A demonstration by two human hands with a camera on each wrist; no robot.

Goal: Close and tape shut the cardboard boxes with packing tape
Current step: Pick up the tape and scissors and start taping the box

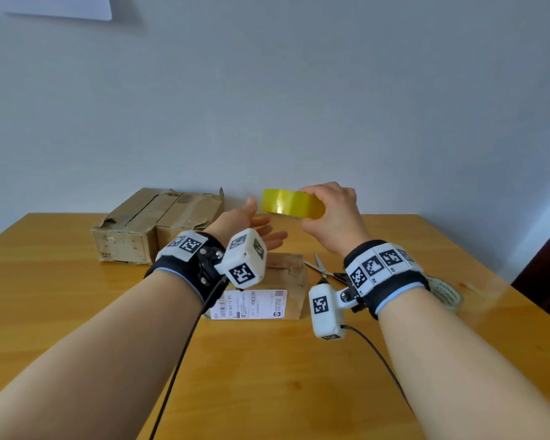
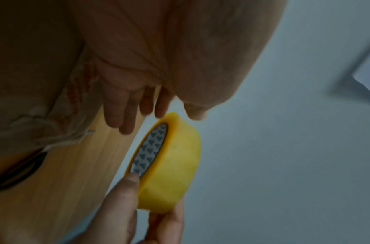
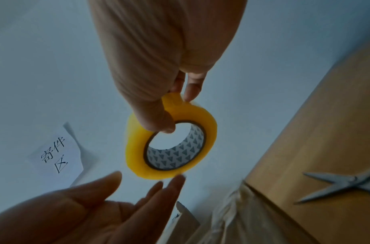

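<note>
Above the bench, right hand [image 1: 331, 214]: it is gripping the yellow tape roll [image 1: 292, 203] in the air, thumb hooking through the core and fingers [image 3: 192, 89] curling over the outer band.
Left hand [image 1: 251, 227]: it is reaching up beside the roll with palm turned up and fingers [image 3: 169, 186] spread loosely, holding nothing; the fingertips are sitting just at the roll's rim, and I cannot tell whether they are touching it.
Tape roll: it is hanging between the two hands, well above the bench top, its patterned grey core showing in both wrist views.
Small box [image 1: 286, 281]: it is lying on the bench right under the wrists, flaps down, a white shipping label [image 1: 251, 304] facing the near side.
Scissors [image 1: 323, 268]: they are resting on the bench just right of the small box, blades apart.
Clear tape roll [image 1: 446, 292]: it is lying flat on the bench behind the right wrist, partly hidden.
Large boxes [image 1: 156, 223]: two worn cartons are sitting side by side at the far left, against the wall.
Bench [image 1: 267, 376]: the wooden top is carrying everything.
Wall sign [image 3: 54, 155]: a white sheet with handwritten characters is hanging on the pale wall.
</note>
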